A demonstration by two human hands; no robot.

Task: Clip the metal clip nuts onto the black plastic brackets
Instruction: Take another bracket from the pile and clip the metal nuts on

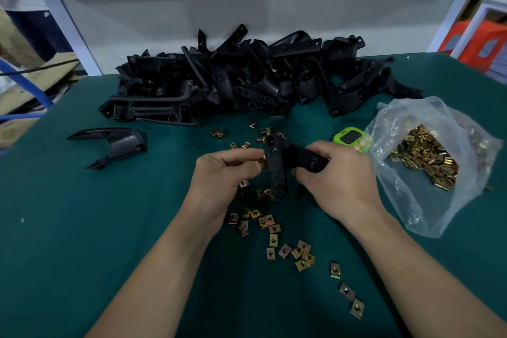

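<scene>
From the head camera, the person's right hand (337,173) had its fingers curled tight round one arm of a black plastic bracket (275,164) and held it up over the green table (82,228). The long part of the bracket ran from far to near, and its other arm stuck out to the right, into that hand. The left hand (225,170) pinched one small clip nut (262,158) between its fingertips. The nut sat right at the left edge of the bracket, touching it or very close; which one was too small to tell. So the nut probably had to slide to the right, onto that edge, and the left hand was the nearer one for the push.

The bracket looked hard, dull and smooth, with round holes in it. The nut was thin, shiny, gold-coloured metal, folded flat. More loose clip nuts (271,228) lay on the table under the hands. A clear, crinkly plastic bag (428,162) full of them sat to the right, beside a green timer (349,138). A big pile of brackets (247,79) lay at the back, and one curved black part (115,143) lay alone on the left
</scene>
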